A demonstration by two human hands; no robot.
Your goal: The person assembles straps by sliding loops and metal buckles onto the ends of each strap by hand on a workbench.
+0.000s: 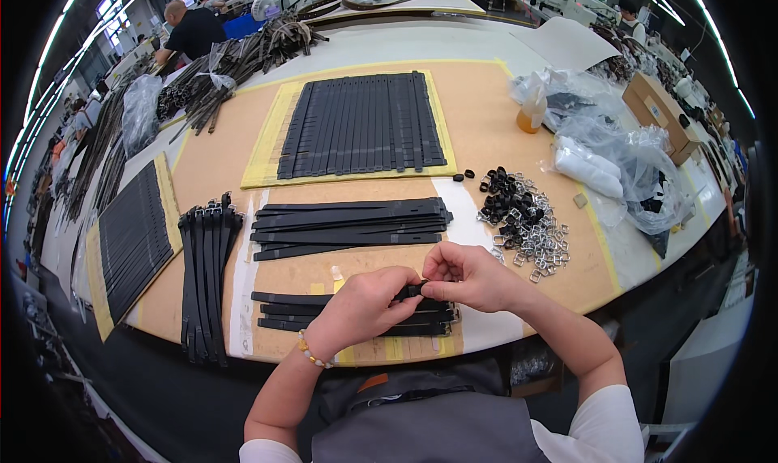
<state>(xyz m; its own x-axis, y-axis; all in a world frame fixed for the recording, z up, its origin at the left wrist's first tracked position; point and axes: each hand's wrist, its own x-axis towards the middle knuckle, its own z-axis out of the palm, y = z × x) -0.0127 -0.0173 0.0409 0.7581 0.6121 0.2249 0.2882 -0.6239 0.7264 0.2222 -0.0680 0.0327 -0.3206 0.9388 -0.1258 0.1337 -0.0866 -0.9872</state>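
Narrowly, the left hand (pixel 365 305) and right hand (pixel 472 278) pinched a small black strap-like piece (pixel 416 290) near the smooth tan tabletop (pixel 490 119)'s six-o'clock edge, shiny silver metal buckles (pixel 545 248) heaped at two, room stretching toward one.

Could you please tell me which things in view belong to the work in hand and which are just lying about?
Seemingly in use:
left hand and right hand, pinching a small black piece
near stack of flat black straps
shiny silver metal buckles
small black loops

Seemingly just lying about:
plastic bottle of amber liquid
crumpled clear plastic bags
brown cardboard box
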